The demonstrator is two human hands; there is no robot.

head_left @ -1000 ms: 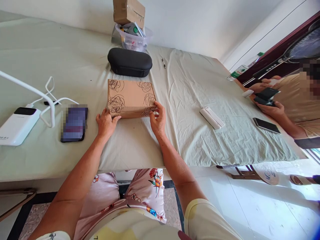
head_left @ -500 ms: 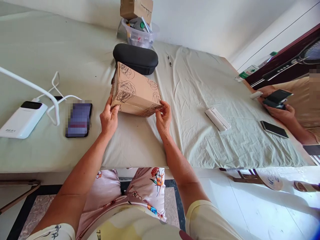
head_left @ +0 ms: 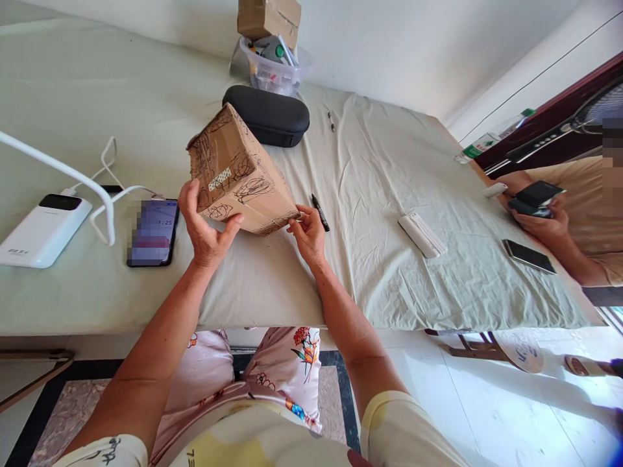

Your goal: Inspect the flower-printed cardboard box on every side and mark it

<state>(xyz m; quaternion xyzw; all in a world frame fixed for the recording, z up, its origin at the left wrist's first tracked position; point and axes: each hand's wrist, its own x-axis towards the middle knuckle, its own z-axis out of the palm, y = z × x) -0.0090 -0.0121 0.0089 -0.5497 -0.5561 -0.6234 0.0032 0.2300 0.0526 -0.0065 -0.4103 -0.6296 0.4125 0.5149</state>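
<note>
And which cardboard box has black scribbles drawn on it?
The box held up in the left hand and right hand; the carton on the plastic tub is plain.

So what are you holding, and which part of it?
A cardboard box covered in scribbles. Your left hand grips its lower left edge; the fingers of your right hand pinch its lower right corner.

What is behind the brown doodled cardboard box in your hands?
A black zip case lies behind the brown cardboard box, which hides the case's lower left end.
</note>
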